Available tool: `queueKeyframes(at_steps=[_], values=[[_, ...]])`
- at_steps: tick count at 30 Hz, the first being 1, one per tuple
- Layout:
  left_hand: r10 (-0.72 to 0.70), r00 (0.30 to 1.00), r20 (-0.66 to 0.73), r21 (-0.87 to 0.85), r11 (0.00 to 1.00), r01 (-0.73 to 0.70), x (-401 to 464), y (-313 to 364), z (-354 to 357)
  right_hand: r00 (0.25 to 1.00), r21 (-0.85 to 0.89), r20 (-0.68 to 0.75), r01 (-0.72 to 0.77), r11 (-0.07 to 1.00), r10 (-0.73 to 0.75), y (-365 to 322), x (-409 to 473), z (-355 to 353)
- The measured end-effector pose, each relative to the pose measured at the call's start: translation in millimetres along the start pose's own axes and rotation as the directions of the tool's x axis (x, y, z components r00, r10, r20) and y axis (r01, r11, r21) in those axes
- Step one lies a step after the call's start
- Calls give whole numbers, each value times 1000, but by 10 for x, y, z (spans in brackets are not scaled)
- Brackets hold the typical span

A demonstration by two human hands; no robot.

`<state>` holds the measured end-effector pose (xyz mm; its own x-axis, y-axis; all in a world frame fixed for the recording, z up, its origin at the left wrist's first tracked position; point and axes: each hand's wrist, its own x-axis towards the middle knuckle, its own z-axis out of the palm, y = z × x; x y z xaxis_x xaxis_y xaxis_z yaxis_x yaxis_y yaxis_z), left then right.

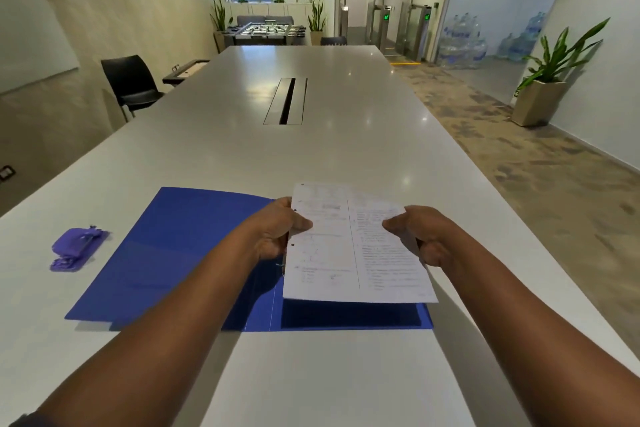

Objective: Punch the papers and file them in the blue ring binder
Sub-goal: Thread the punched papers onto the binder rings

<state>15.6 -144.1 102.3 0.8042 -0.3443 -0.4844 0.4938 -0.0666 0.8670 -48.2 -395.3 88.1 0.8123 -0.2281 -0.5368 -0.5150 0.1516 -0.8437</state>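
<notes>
A blue ring binder (166, 253) lies open and flat on the white table (311, 156). Above its right half I hold a sheet of printed papers (349, 253) with both hands. My left hand (277, 232) grips the left edge, where two punched holes show. My right hand (426, 236) grips the right edge. The papers hover slightly tilted over the binder and cast a dark shadow on it. The binder rings are hidden behind my left hand and the papers. A purple hole punch (78, 248) rests on the table left of the binder.
A cable slot (287, 100) is set into the table's middle. A black chair (130, 83) stands at the left side. The table's right edge runs close to my right arm, with carpet and a potted plant (550, 80) beyond.
</notes>
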Motion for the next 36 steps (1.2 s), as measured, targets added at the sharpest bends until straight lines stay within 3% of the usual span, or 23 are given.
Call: queueKeyframes(at_steps=[3,8,13,19,22,25,29,32,36], values=[[-75,996,46,-11,997,75,-7,-72,-36,998,-99,-12,-60,993,59,75,-56,-2],[-29,999,-24,158,987,33,46,-161,43,993,-185,-79,-103,977,89,144,-111,33],[-70,998,4,224,972,67,-63,-141,77,999,-204,-40,5,979,-13,224,-96,8],[-132,991,-10,80,988,132,28,-197,12,1000,-159,16,2,987,1,295,-59,-59],[-122,992,-25,57,991,123,66,-262,-24,999,-241,28,27,970,-21,321,-71,-77],[2,1000,-30,223,975,4,116,-291,14,999,-260,16,45,964,-43,326,-69,-52],[346,937,-47,452,844,-289,41,-161,127,974,-125,-47,214,969,-222,223,-84,-3],[567,821,-70,442,755,-484,-28,-47,199,895,-103,-117,419,902,-429,40,-105,-7],[701,700,-135,309,701,-642,-83,116,253,817,17,-119,569,822,-564,-204,-242,-27]])
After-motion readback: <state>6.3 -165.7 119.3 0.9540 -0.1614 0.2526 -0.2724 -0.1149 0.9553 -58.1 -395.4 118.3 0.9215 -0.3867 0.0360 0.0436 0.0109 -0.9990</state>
